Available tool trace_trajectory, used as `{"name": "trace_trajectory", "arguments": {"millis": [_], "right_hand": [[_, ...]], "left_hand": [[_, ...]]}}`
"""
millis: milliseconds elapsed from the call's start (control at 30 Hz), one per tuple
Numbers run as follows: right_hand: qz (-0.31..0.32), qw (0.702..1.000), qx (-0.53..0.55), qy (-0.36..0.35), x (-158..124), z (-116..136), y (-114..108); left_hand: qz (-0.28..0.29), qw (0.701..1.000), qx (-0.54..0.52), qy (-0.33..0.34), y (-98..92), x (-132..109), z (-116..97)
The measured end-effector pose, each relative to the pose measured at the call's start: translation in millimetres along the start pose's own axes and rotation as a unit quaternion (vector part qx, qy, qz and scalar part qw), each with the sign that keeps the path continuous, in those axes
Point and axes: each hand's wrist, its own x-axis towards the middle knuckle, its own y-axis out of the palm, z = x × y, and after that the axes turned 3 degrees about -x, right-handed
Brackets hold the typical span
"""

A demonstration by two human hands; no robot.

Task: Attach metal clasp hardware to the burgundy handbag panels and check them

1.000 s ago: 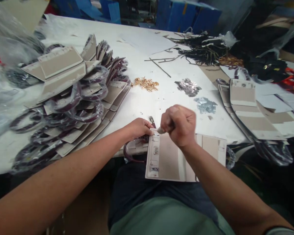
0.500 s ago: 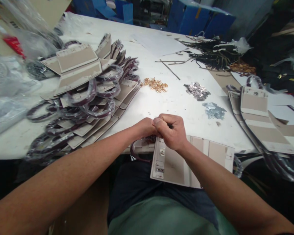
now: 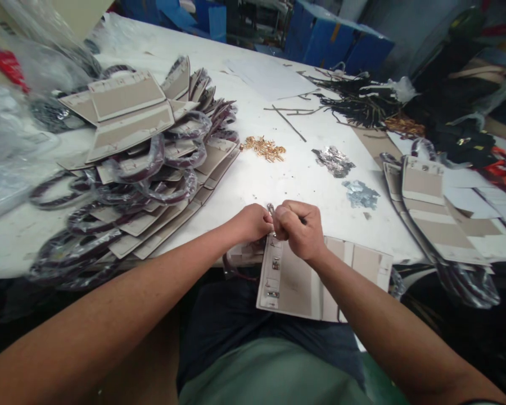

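A beige bag panel [image 3: 297, 278] lies across my lap and the table's front edge, with small metal fittings set along its left strip. A dark handle [image 3: 236, 270] in clear wrap sticks out at its left. My left hand [image 3: 253, 221] is closed in a pinch at the panel's upper left corner. Right beside it, my right hand [image 3: 301, 228] is curled into a fist over the same corner. A small shiny metal piece [image 3: 270, 208] shows between the two hands. What either set of fingers grips is hidden.
Stacked bag panels [image 3: 130, 129] with wrapped handles fill the left of the white table [image 3: 219, 225]. Piles of gold fasteners [image 3: 263, 148], silver pieces [image 3: 333, 161] and flat metal plates [image 3: 360, 194] lie ahead. More panels [image 3: 424, 185] hang over the right edge. Dark straps [image 3: 358, 98] lie behind.
My hands have moved slightly apart, and the shiny metal piece now shows between them. The view has shifted a little; the panel stays on my lap.
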Motion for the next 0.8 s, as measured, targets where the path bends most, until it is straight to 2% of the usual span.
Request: {"name": "trace_trajectory", "arguments": {"millis": [133, 233, 333, 433, 500, 667, 800], "right_hand": [[-0.082, 0.993, 0.084, 0.023, 4, -2, -8], [-0.102, 0.987, 0.125, -0.002, 10, 11, -10], [-0.079, 0.988, 0.131, -0.016, 11, 17, -7], [-0.045, 0.994, 0.097, 0.015, 9, 8, -4], [-0.048, 0.995, 0.087, 0.023, 8, 2, -4], [-0.068, 0.992, 0.108, -0.018, 6, 3, -7], [-0.061, 0.996, 0.068, 0.015, -3, -4, -10]], "left_hand": [[-0.012, 0.999, 0.044, 0.019, -3.1, -4, -8], [-0.006, 0.999, 0.048, 0.007, -5.3, -2, -6], [-0.004, 0.999, 0.047, 0.001, -6.2, 0, -3], [-0.003, 0.999, 0.043, -0.011, -6.0, 1, -2], [-0.001, 0.999, 0.039, -0.016, -5.7, 2, -2], [0.005, 1.000, 0.023, -0.018, -5.7, 3, 1], [0.007, 0.999, 0.002, -0.033, -5.9, 3, 1]]}}
